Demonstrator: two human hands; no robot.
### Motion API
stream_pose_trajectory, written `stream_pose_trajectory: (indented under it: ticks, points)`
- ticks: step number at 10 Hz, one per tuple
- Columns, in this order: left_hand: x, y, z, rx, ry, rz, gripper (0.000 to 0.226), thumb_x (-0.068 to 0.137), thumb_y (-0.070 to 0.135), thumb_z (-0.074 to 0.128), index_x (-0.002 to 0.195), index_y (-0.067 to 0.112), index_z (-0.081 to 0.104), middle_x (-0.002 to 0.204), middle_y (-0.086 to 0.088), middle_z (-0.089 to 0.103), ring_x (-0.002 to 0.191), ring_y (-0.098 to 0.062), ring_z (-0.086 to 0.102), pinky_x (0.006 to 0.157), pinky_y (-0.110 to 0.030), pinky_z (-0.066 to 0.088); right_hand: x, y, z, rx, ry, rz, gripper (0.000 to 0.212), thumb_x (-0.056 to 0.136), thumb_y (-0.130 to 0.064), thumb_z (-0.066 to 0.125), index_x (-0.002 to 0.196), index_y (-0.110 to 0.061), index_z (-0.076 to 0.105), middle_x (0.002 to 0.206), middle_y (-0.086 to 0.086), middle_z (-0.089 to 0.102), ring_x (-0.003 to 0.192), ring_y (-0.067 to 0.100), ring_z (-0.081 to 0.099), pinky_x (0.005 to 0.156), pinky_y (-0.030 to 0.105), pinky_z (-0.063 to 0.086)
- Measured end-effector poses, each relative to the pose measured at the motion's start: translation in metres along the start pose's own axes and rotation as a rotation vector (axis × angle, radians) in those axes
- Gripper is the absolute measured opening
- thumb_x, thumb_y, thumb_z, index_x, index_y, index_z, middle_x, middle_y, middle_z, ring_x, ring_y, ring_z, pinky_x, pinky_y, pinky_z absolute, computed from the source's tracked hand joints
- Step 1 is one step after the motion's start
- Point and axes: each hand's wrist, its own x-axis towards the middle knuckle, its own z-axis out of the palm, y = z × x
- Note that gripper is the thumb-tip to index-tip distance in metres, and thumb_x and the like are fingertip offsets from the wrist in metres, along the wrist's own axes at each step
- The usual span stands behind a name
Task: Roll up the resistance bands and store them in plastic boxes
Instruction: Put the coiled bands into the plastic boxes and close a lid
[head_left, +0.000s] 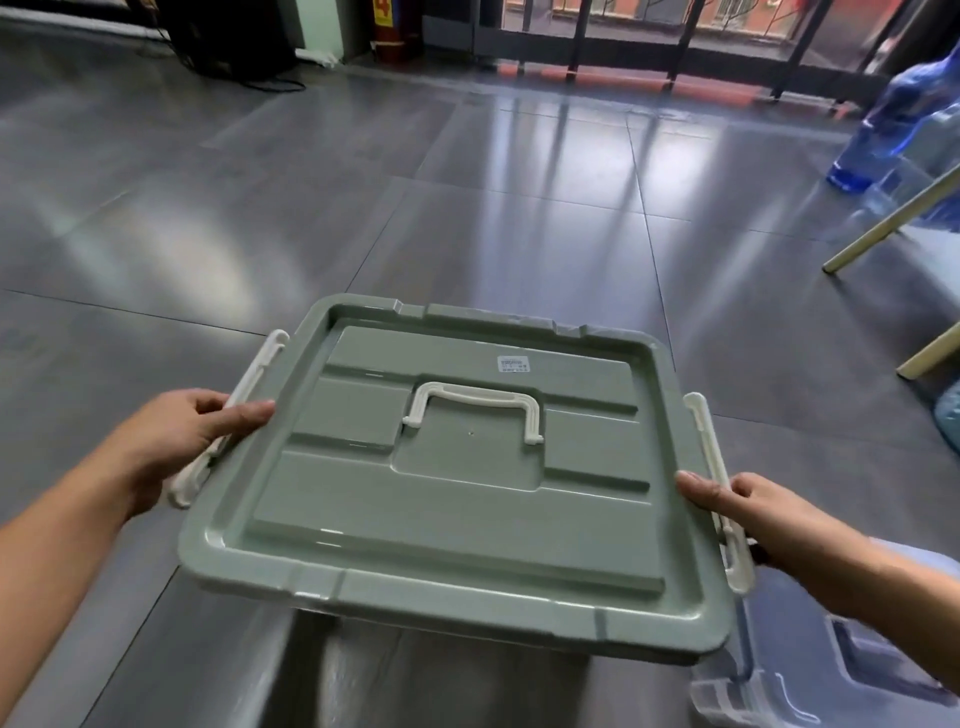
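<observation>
Plastic box (457, 525), closed, is held above the floor (467, 208). Left hand (192, 436) and right hand (753, 514) grip its white side latches (701, 431), thumbs on top. Advice: keep level, set down before unlatching.

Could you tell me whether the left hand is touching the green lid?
Touching. In the head view the left hand grips the green lid at its left rim, thumb lying on top.
</observation>
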Motion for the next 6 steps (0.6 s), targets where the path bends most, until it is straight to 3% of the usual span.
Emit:
stream_pose_trajectory:
  ticks: [1, 2, 3, 4, 5, 6]
  points:
    - [0.001, 0.002, 0.010, 0.083, 0.090, 0.101, 0.026, 0.084, 0.021, 0.065, 0.097, -0.002, 0.063, 0.087, -0.019, 0.065, 0.072, -0.027, 0.057, 0.073, -0.035, 0.046, -0.001, -0.013, 0.000, -0.284, 0.135, -0.038, 0.051, 0.079, -0.057, 0.055, 0.087, -0.008, 0.046, 0.074, 0.009, 0.056, 0.059, 0.019, 0.051, 0.053, 0.029, 0.041]
    - [-0.002, 0.002, 0.015, 0.062, 0.111, 0.124, 0.025, 0.086, 0.015, 0.063, 0.099, -0.006, 0.062, 0.080, -0.017, 0.062, 0.065, -0.026, 0.054, 0.064, -0.032, 0.044, -0.003, -0.021, 0.000, -0.723, 0.191, -0.003, 0.047, 0.084, -0.065, 0.037, 0.081, -0.018, 0.039, 0.091, 0.007, 0.058, 0.085, 0.029, 0.055, 0.067, 0.034, 0.038]
    - [-0.004, 0.004, 0.019, 0.192, 0.219, 0.207, 0.024, 0.085, 0.016, 0.065, 0.099, -0.004, 0.064, 0.085, -0.019, 0.066, 0.072, -0.030, 0.058, 0.071, -0.038, 0.046, -0.006, -0.026, 0.007, -0.933, 0.270, -0.058, 0.042, 0.091, -0.057, 0.030, 0.085, -0.016, 0.035, 0.107, 0.013, 0.062, 0.096, 0.034, 0.055, 0.068, 0.035, 0.035]
    - [-0.010, 0.005, 0.026, 0.614, 0.395, 0.337, 0.023, 0.088, 0.025, 0.060, 0.099, 0.006, 0.066, 0.095, -0.020, 0.068, 0.086, -0.038, 0.060, 0.066, -0.035, 0.038, -0.007, -0.031, 0.011, -1.025, 0.285, -0.104, 0.037, 0.093, -0.052, 0.027, 0.086, -0.016, 0.031, 0.109, 0.014, 0.063, 0.096, 0.034, 0.056, 0.067, 0.035, 0.032]
    - [-0.011, 0.003, 0.029, 0.714, 0.390, 0.335, 0.026, 0.092, 0.029, 0.052, 0.098, 0.006, 0.063, 0.094, -0.022, 0.066, 0.086, -0.039, 0.057, 0.065, -0.035, 0.037, -0.005, -0.031, 0.007, -1.095, 0.266, -0.089, 0.038, 0.093, -0.054, 0.026, 0.083, -0.018, 0.030, 0.108, 0.013, 0.063, 0.097, 0.033, 0.056, 0.067, 0.035, 0.032]
    - [-0.010, 0.003, 0.027, 0.630, 0.315, 0.354, 0.026, 0.092, 0.028, 0.051, 0.103, 0.005, 0.059, 0.103, -0.022, 0.065, 0.086, -0.034, 0.054, 0.069, -0.036, 0.037, -0.006, -0.028, 0.005, -1.085, 0.238, -0.087, 0.044, 0.090, -0.061, 0.023, 0.073, -0.021, 0.025, 0.102, 0.010, 0.063, 0.092, 0.033, 0.056, 0.067, 0.035, 0.033]
